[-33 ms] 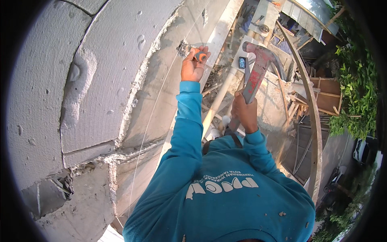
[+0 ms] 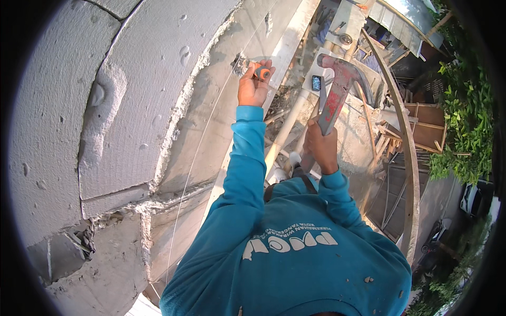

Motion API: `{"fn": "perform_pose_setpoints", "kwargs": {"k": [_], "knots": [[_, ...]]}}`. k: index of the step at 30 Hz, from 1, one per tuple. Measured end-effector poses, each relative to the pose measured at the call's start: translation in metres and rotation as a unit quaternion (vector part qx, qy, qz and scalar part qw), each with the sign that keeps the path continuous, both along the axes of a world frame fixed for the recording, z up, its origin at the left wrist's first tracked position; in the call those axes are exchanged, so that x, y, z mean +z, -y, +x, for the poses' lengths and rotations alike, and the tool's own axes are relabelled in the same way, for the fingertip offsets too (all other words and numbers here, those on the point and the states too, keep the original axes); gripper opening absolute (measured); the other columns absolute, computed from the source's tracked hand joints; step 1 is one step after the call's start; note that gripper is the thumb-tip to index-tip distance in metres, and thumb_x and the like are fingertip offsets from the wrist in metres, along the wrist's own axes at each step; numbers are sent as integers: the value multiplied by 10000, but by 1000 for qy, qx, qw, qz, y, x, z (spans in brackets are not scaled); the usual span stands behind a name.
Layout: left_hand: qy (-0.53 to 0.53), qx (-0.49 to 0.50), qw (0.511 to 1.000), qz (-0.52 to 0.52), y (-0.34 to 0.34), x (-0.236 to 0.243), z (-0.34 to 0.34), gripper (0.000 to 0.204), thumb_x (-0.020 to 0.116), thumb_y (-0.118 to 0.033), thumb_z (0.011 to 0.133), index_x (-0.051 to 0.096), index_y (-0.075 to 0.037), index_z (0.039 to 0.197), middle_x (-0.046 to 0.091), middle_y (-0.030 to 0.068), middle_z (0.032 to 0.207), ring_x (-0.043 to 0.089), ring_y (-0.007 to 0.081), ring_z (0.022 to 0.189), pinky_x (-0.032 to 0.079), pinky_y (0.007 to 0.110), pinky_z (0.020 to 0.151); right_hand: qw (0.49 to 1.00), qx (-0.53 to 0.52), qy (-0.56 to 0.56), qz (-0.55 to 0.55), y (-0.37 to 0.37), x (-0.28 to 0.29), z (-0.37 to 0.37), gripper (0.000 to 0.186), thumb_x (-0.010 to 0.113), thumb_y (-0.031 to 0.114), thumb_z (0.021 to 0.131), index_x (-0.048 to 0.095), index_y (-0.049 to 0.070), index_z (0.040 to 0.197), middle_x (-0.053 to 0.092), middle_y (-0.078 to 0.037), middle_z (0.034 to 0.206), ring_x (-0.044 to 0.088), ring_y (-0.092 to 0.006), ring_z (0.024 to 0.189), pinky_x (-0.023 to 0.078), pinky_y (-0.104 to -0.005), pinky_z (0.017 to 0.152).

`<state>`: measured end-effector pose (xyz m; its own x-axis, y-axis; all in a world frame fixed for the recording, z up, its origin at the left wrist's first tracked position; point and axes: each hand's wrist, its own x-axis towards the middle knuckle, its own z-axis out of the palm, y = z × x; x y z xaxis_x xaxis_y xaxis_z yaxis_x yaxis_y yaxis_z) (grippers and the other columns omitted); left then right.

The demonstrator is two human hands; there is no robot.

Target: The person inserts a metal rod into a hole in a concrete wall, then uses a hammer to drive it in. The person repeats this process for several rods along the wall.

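Observation:
My left hand (image 2: pixel 253 89), in a teal sleeve, is closed around a screwdriver-like tool with an orange and black handle (image 2: pixel 261 72). The handle's butt faces me; its far end points at a rough chipped spot (image 2: pixel 240 64) in the concrete face, and the tip is hidden. To the right, my right hand (image 2: pixel 321 145) grips the handle of a claw hammer (image 2: pixel 337 89) with worn red paint. The hammer is held up, its head away from me and apart from the orange handle.
Grey block wall (image 2: pixel 137 121) rises at the left. A thin string (image 2: pixel 196 152) runs along the concrete. On the planks below lie a phone-like device (image 2: pixel 316 82) and a round tape-like thing (image 2: pixel 345 39). A long curved-looking wooden pole (image 2: pixel 408 142) stands at the right, before leafy branches (image 2: pixel 464 121).

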<state>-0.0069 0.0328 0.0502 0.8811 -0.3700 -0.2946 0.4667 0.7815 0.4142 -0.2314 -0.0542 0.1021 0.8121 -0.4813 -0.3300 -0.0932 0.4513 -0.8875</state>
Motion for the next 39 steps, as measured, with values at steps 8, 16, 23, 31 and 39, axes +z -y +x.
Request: {"fn": "perform_pose_setpoints", "kwargs": {"k": [8,16,23,31,39], "knots": [[28,95,995,-9,23,19,16,240,476,-199,1026,505,39,1001,575,198,1075,565,379,1131,436,567,1067,974,14,115,-195,42,60,31,437,511,344,1012,549,-35,1227,482,3,586,477,-76,476,388,-251,448],[-5,117,992,-37,34,38,18,237,426,-188,1042,486,41,1036,601,204,1020,562,377,1140,425,561,1083,900,-67,351,-251,51,108,62,523,530,432,991,511,-76,1116,487,-43,639,477,-110,500,439,-280,453],[0,168,981,-97,40,35,28,242,423,-171,1040,517,44,981,606,213,1065,561,382,1147,404,567,1097,916,-16,364,-166,43,109,68,438,564,390,983,483,-36,1041,477,-48,631,468,-115,498,414,-280,427],[-58,188,972,-127,53,27,37,257,442,-177,1033,511,65,979,600,194,1028,582,365,1117,482,509,1035,958,144,65,-241,33,-31,88,295,563,286,986,548,17,867,562,-13,655,528,-111,559,413,-286,493],[-8,216,957,-193,53,28,41,193,440,-159,1033,454,34,1041,574,205,1044,585,387,1117,421,602,1063,958,-3,258,-122,49,96,73,335,514,386,1010,475,72,899,369,15,571,368,-89,453,365,-279,409]]}}
